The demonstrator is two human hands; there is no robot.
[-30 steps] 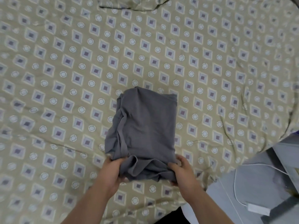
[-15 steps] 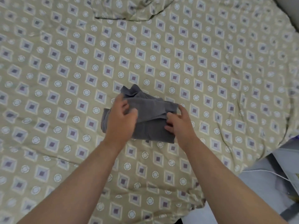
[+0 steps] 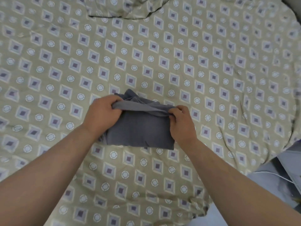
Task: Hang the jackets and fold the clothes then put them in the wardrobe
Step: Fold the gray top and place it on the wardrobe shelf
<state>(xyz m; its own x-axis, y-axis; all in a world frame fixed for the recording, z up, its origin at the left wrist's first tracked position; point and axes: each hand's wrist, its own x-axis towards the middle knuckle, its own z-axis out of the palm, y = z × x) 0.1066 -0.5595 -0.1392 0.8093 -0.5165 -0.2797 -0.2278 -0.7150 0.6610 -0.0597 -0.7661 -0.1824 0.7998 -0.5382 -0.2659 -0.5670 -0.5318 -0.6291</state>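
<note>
I pinch the far edge of the grey garment, mid-bedspread, with left hand and right hand; I'd lay that edge flat and square before smoothing.

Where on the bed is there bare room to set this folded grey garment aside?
Bare bedspread lies left of the left hand and beyond the grey garment, up to the rumpled fold at top. Right of the right hand is bare too, to the bed edge. Crowded only at centre, where both hands grip the garment.
</note>
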